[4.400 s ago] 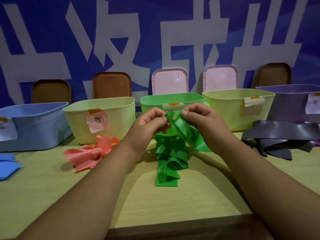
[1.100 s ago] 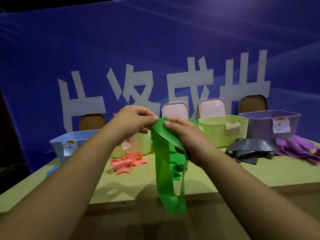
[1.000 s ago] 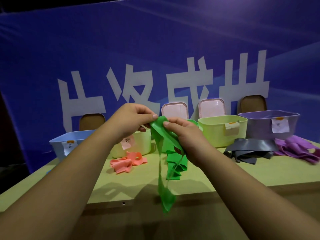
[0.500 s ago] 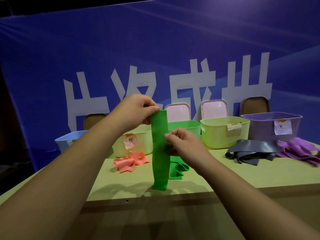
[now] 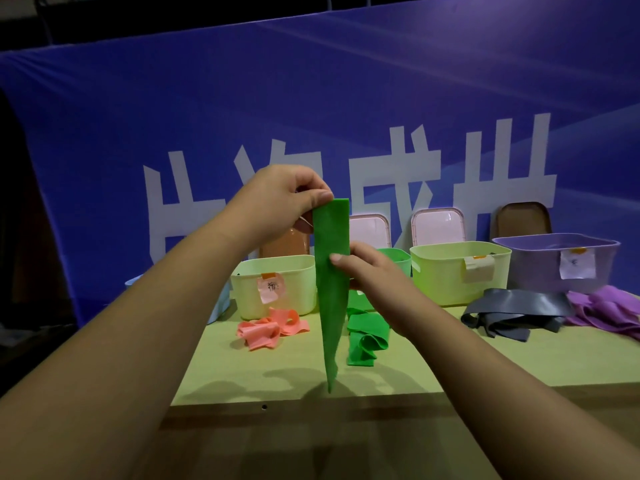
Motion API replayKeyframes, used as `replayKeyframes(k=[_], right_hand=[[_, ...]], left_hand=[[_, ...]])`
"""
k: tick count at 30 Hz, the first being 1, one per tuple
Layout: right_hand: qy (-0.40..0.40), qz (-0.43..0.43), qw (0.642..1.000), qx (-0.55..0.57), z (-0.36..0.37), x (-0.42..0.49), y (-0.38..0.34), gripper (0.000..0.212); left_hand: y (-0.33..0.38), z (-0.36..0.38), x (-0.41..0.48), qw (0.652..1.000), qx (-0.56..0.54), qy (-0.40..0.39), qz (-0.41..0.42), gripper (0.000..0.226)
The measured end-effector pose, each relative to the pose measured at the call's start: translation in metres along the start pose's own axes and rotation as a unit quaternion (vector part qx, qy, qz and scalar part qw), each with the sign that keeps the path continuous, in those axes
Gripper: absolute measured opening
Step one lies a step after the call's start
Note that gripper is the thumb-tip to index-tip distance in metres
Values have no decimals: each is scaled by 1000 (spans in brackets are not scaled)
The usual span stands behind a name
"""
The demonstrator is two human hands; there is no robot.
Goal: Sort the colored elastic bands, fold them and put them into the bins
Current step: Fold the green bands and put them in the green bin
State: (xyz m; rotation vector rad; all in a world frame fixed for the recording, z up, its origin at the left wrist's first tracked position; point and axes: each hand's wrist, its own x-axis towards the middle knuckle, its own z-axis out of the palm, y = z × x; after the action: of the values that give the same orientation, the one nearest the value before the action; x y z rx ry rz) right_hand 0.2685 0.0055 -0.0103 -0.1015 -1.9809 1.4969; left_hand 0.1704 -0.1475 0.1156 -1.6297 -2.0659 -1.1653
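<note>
- Lifted out of its tangle, the green elastic band (image 5: 330, 289) now hangs straight above the table (image 5: 242, 382), its lower end twisted to a point.
- I see my left hand (image 5: 284, 199) pinching its top edge, my right hand (image 5: 367, 268) pinching it midway.
- Smoothed, it looks ready for folding; the green bin (image 5: 398, 259) waits behind, more green bands (image 5: 363, 334) heaped below.

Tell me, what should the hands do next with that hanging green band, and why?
Probably fold it in half: the left hand pinches the band at its top, the right hand pinches it partway down, and it hangs full length, unfolded.
</note>
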Motion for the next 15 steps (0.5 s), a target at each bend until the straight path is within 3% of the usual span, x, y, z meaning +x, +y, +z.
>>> replayKeyframes(k=[5, 11, 15], right_hand=[[-54, 37, 992, 112, 9, 0, 5, 26], [-60, 58, 989, 119, 15, -11, 27, 20], [-87, 82, 978, 168, 18, -21, 44, 29]], left_hand=[[-4, -8, 2, 1000, -19, 12, -14, 10], [-29, 2, -1, 996, -48, 15, -71, 11], [-53, 22, -4, 992, -64, -7, -113, 11]])
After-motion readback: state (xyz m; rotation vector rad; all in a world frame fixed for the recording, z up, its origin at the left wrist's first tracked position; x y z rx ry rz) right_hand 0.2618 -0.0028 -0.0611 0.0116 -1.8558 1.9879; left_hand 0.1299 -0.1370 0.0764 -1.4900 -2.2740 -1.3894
